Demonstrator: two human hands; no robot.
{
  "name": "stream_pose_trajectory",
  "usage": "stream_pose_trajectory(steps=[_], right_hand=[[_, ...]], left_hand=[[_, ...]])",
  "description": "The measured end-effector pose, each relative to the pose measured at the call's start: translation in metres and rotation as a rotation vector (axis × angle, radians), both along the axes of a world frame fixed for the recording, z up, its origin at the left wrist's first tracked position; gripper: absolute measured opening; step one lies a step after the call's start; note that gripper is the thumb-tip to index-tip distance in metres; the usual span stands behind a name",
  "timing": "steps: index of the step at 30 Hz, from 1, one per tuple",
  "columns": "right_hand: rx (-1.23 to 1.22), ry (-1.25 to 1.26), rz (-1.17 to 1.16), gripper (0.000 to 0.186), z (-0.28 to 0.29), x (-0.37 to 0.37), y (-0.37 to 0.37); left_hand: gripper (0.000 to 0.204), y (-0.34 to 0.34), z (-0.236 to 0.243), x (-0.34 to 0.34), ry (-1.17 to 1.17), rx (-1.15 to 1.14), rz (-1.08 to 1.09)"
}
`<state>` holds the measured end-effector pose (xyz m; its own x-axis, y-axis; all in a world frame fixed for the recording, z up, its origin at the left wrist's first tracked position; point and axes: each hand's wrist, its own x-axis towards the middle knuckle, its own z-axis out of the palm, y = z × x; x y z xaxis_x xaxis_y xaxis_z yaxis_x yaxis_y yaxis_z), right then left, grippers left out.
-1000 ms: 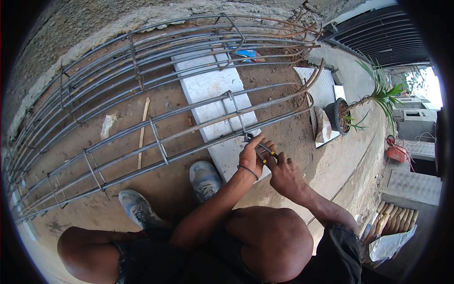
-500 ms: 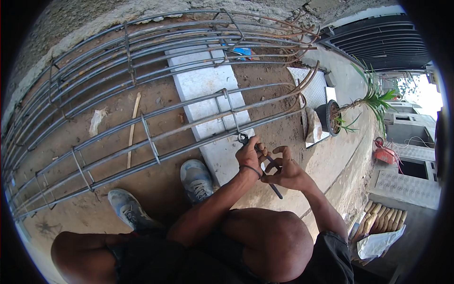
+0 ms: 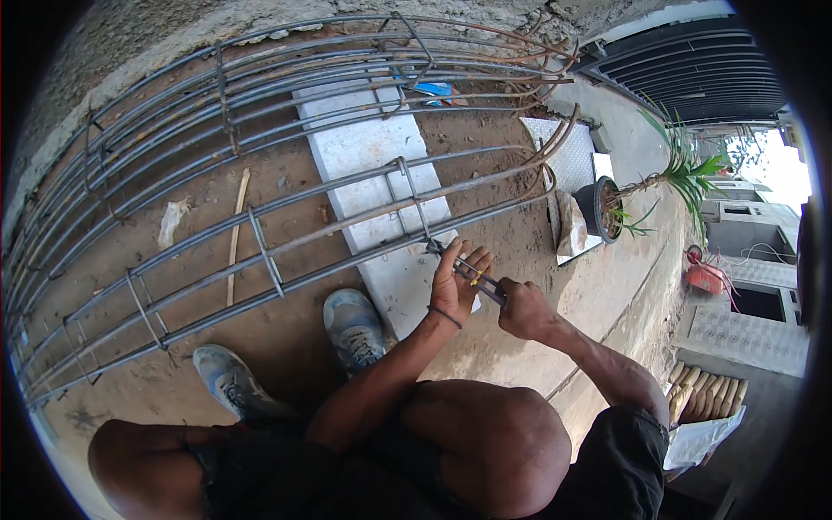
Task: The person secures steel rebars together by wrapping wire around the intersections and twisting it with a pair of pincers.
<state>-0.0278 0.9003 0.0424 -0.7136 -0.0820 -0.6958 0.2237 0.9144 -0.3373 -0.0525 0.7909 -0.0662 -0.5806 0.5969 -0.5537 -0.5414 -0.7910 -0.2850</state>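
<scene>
Person crouched over a long cage of grey steel reinforcing bars (image 3: 286, 217) lying on bare brown soil. Right hand (image 3: 523, 309) closed around the handles of dark metal pincers with yellow-marked grips (image 3: 468, 271); pincer head sits at the near bar where a stirrup crosses, just above the white concrete slab (image 3: 368, 156). Left hand (image 3: 457, 279) open, fingers spread upward, resting against the pincers; a thin band at its wrist. Two worn blue-grey shoes (image 3: 354, 325) just below the cage. Black potted plant (image 3: 607, 204) stands well apart to the right.
</scene>
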Motion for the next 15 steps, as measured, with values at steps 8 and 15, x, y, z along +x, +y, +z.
stream_pose_trajectory(steps=[8, 15], right_hand=[[0.562, 0.262, 0.145, 0.034, 0.005, 0.027, -0.023], [-0.483, -0.591, -0.516, 0.039, 0.021, -0.012, 0.013]], left_hand=[[0.034, 0.015, 0.037, -0.016, -0.187, -0.270, -0.197], [0.030, -0.008, 0.031, -0.011, 0.011, -0.210, -0.239]])
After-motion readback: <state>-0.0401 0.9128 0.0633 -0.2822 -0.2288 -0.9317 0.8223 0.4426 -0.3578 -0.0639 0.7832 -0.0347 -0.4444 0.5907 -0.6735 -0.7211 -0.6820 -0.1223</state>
